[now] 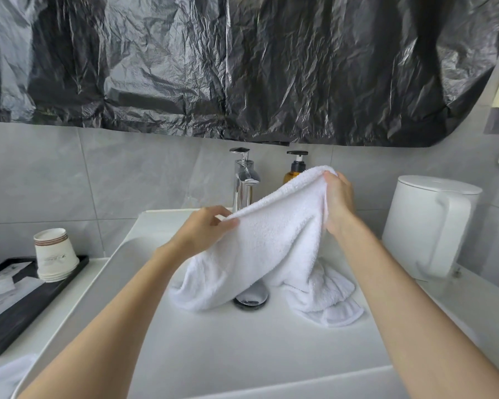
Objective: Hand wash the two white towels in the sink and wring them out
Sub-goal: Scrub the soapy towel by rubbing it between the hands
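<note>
A white towel point(271, 240) hangs stretched over the white sink point(213, 341), its lower end draped onto the basin beside the chrome drain point(251, 298). My left hand point(205, 226) pinches the towel's top edge at the left. My right hand point(339, 200) grips the same edge higher up at the right. A second white towel point(326, 300) lies crumpled in the basin at the right, partly hidden behind the lifted one. The chrome faucet point(244, 180) stands behind the towel; no water is seen running.
An amber pump bottle point(294, 168) stands right of the faucet. A white kettle point(429, 226) sits on the right counter. On the left, a black tray point(26, 306) holds stacked paper cups point(54, 254) and packets. Black plastic sheeting point(242, 67) covers the wall above.
</note>
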